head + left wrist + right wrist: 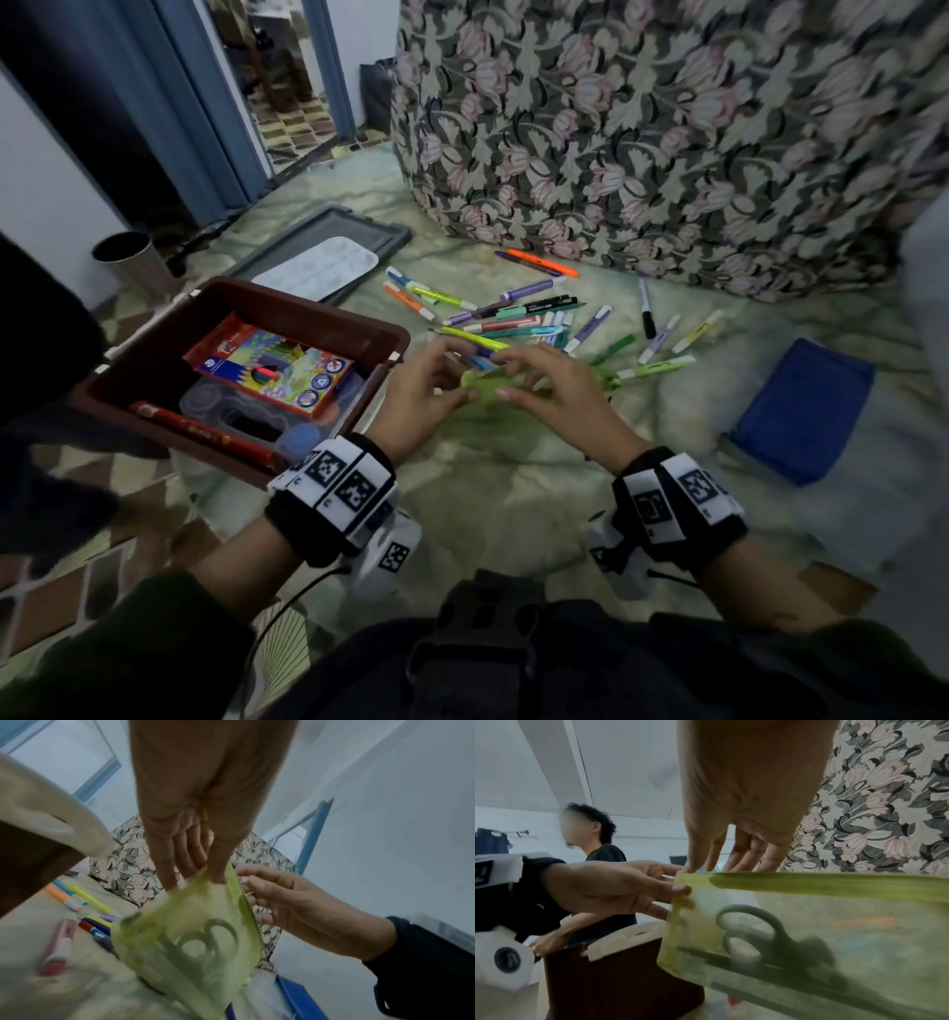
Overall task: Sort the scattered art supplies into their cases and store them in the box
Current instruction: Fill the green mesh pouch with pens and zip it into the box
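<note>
A green see-through pouch [488,390] hangs between both hands just right of the brown box [308,307]. Dark scissors [752,939] lie inside the pouch [808,933]. My left hand [462,383] pinches the pouch's left top corner between thumb and fingers [680,889]. My right hand [513,372] holds the same top edge, thumb in front and fingers behind [746,860]. In the left wrist view the left hand [205,876] grips the pouch [185,923] and the right hand [244,882] is against its zip edge. Several markers [529,313] lie scattered behind the hands.
The box holds a coloured-pencil pack [272,367], a clear paint tray and a red pencil. A grey lid with a white palette [318,267] lies behind it. A blue case [801,411] sits at right. A floral-covered seat [667,128] stands behind. Another person [603,850] is beyond the box.
</note>
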`<state>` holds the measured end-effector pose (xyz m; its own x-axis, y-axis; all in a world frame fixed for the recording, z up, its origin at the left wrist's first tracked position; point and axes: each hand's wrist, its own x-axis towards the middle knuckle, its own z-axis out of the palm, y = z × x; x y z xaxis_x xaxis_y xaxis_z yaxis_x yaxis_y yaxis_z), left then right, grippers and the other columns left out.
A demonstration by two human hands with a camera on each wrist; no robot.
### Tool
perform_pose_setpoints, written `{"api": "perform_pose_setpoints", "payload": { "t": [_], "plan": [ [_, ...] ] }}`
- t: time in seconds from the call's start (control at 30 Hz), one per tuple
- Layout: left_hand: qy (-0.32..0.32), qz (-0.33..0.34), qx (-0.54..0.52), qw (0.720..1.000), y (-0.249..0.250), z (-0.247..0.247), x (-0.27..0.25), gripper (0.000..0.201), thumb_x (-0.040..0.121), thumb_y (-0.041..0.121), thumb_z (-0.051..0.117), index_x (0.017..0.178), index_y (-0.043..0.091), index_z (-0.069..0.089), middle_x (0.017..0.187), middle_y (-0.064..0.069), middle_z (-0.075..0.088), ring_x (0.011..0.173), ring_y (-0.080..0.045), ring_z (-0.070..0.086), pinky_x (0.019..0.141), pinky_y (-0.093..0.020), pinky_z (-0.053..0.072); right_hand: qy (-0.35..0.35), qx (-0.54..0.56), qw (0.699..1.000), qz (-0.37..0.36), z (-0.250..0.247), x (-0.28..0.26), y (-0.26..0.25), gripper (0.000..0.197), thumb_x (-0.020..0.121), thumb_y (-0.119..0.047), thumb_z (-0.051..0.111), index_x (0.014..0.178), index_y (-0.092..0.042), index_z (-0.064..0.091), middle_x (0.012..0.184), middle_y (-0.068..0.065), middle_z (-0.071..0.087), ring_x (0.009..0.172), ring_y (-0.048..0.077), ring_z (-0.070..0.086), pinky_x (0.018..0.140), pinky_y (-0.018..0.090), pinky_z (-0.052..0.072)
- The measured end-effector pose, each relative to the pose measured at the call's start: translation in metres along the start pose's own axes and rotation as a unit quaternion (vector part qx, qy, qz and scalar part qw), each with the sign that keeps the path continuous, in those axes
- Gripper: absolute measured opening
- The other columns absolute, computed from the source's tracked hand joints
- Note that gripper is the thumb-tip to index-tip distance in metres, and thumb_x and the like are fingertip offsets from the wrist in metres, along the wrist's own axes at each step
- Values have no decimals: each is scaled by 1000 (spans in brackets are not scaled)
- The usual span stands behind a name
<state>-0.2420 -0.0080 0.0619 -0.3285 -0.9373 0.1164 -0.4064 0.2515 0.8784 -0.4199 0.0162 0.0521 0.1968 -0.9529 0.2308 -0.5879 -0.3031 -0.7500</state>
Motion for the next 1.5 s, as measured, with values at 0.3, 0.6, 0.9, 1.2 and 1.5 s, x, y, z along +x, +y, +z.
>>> {"api": "perform_pose_setpoints", "payload": {
  "t": [0.3,0.6,0.9,1.2,1.5],
  "plan": [
    [74,25,-114,990,44,6,12,38,77,-8,66,99,9,40,70,-1,55,66,-2,57,70,-14,45,91,100,988,78,-28,10,-43,19,84,-7,65,102,-1,69,82,-2,67,68,0,59,62,12,48],
    [38,120,-1,992,70,-23,8,16,80,-3,64,95,1,67,76,-12,58,68,-12,52,66,-17,41,205,127,970,24,-27,-4,-66,9,79,-8,72,77,-9,63,76,-1,65,70,2,61,63,18,54],
    [-41,130,41,990,72,-43,21,17,81,1,65,97,-4,64,79,-14,58,76,-19,54,63,-12,39,213,96,972,-15,-27,-2,-83,21,79,3,67,95,-10,71,85,5,65,74,10,64,72,23,56],
    [-68,180,17,981,73,-64,35,15,83,-1,61,97,-5,62,69,1,52,68,-10,49,64,-12,38,306,140,942,-26,-4,-9,-82,17,76,6,68,79,-10,71,83,3,70,81,12,66,80,28,54],
    [-16,232,-6,973,86,-99,68,12,85,1,58,97,2,61,73,7,48,69,-6,45,64,-14,38,388,289,872,71,23,-12,-42,28,74,4,72,71,-24,74,74,-8,74,76,9,69,75,24,55]
  ]
}}
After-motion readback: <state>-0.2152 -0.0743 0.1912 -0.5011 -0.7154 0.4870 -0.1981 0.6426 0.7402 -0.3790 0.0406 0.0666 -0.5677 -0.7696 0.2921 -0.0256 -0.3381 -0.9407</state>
